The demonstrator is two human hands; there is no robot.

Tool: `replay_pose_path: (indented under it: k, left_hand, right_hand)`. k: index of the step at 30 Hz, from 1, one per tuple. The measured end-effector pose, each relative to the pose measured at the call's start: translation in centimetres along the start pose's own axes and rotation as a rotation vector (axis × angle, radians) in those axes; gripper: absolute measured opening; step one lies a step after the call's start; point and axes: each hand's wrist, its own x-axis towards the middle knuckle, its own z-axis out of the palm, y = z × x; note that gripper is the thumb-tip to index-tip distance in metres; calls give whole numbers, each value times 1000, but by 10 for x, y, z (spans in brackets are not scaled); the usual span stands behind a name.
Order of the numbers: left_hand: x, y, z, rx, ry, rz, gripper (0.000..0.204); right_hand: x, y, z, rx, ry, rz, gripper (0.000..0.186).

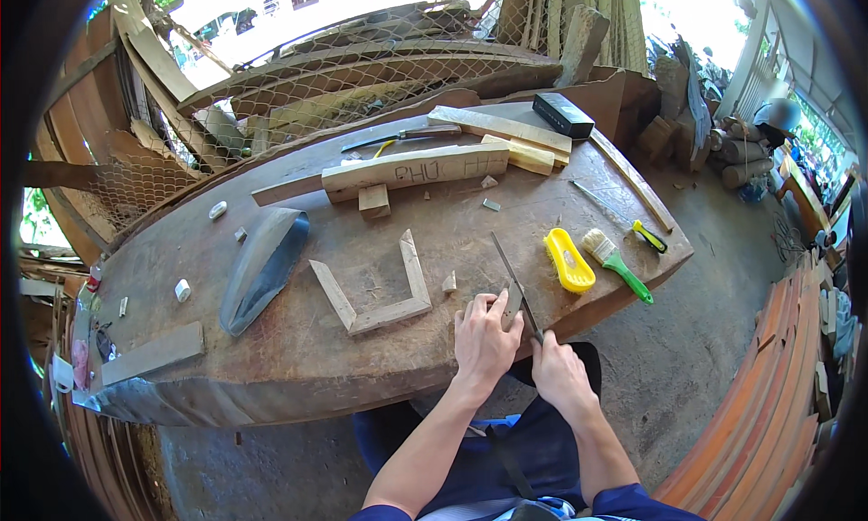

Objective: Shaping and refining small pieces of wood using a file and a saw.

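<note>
At the near edge of the table, my right hand (562,374) is closed round the near end of a file (513,272), a long, narrow, dark tool pointing away from me. My left hand (488,338) presses a small wood piece (515,299) at the edge, right against the file's left side; fingers hide part of the piece. Left of my hands lies a three-sided wooden frame (391,315), its far side open. A small wood block (449,283) stands between frame and file. To the right are a yellow plastic holder (570,260) and a green-handled paintbrush (617,265).
A slim tool with a yellow-black handle (649,236) lies far right. Behind are a marked plank (416,170), a black box (562,116) and a knife-like tool (400,138). A curved grey piece (264,269) and flat board (152,354) lie left. Stacked planks (750,403) line the right floor.
</note>
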Motion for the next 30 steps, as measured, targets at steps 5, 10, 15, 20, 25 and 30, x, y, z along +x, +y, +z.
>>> replay_pose_path:
  k: [5,10,15,20,25,30]
  left_hand:
    - [8,-2,-1,-1,-3,21,45]
    - [5,1,-6,13,-86,36,48]
    - [-2,4,1,31,-5,20,48]
    - [-4,-1,11,-2,-71,53,46]
    - [2,-1,-1,21,-33,22,45]
    - [6,-5,10,53,-23,24,46]
  right_hand:
    - [-41,18,-9,37,-54,60,32]
    - [16,8,5,38,57,-66,35]
    - [-12,7,-5,22,-6,-11,38]
    - [-40,34,0,-42,4,24,36]
    - [20,1,5,-20,2,-72,35]
    - [-28,28,0,41,-64,38,35]
